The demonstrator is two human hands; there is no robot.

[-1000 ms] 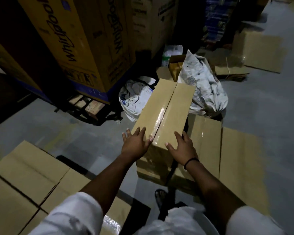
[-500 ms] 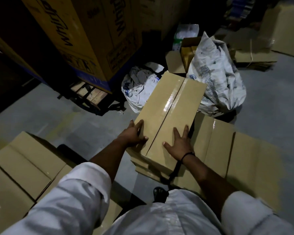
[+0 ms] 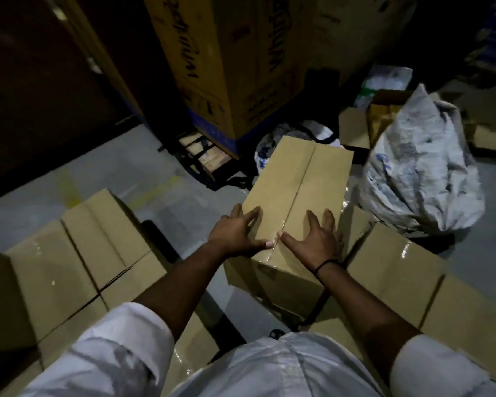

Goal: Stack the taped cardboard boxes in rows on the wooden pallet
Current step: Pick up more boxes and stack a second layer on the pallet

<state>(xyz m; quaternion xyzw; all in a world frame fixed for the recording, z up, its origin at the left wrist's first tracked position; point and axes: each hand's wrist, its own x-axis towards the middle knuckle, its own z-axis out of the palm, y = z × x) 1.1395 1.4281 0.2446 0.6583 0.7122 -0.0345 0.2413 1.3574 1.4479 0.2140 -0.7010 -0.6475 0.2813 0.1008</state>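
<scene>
Hands (image 3: 235, 233) (image 3: 317, 240) flat on taped box (image 3: 301, 179) beside Whirlpool carton (image 3: 224, 67)

box (image 3: 295, 193): far end was tipped up, lies about level now
left hand (image 3: 235, 233): off the side edge, now flat on top, thumb at the tape seam (image 3: 294, 200)
right hand (image 3: 317, 242): thumb's swung in to meet it

Dim overall, dark upper background, soft blur, wide-angle edge distortion
</scene>
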